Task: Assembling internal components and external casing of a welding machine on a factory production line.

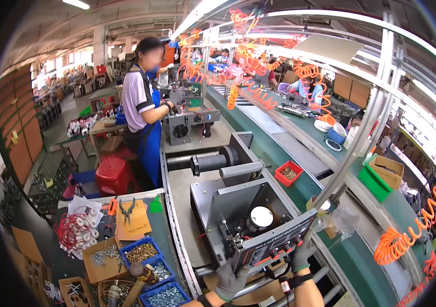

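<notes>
Atop a metal roller track point(322, 274) sits an open, boxy grey sheet-metal case point(236, 204), its flat dark control panel point(266, 249) facing the person. The grey-gloved left hand point(230, 281) touches the panel's left corner, the grey-gloved right hand point(301, 257) its right end; whether either grips, I cannot tell. Beyond lies a square red plastic tray point(282, 180); inside the case, a white-topped dark cylinder point(262, 217). Small round knobs point(274, 254) line the panel.

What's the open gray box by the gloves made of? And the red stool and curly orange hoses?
The gray box looks like painted metal, dull, with thin, straight-edged panels. The red stool is probably plastic: shiny and rounded. The orange hoses look like glossy plastic, maybe rubber: smooth, springy coils.
</notes>
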Tool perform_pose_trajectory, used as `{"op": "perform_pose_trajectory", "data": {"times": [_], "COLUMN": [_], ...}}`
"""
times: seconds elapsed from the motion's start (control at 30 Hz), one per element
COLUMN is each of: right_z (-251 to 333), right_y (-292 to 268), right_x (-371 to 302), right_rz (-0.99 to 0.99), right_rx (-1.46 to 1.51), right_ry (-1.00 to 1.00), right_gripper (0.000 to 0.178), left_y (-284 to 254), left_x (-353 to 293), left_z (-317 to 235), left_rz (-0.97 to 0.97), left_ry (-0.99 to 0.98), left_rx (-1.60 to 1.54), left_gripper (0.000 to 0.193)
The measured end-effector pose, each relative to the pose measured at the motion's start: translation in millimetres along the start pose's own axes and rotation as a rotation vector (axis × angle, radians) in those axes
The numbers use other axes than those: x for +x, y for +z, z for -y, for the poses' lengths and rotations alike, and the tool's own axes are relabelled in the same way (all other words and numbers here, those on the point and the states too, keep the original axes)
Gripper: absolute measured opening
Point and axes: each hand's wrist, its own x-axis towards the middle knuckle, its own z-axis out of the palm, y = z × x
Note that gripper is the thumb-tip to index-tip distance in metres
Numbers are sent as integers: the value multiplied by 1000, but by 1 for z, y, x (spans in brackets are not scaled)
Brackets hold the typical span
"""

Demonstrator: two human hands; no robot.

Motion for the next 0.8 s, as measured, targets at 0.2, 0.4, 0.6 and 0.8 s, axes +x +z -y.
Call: {"op": "perform_pose_trajectory", "data": {"times": [0.2,0.4,0.6,0.8], "right_z": [8,-21,-28,-10], "right_y": [79,187,221,221], "right_x": [-44,-48,47,157], "right_rz": [31,-71,-37,145], "right_rx": [503,125,-862,-521], "right_ry": [97,-133,-717,-191], "right_gripper": [65,63,34,83], "left_y": [-77,-134,-120,-44], "left_x": [88,182,189,224], "left_z": [20,87,138,138], "left_rz": [262,23,-311,-237], "left_ry": [-138,-65,-213,-220], "left_rx": [-97,68,113,-175], "left_gripper": [38,46,51,42]}}
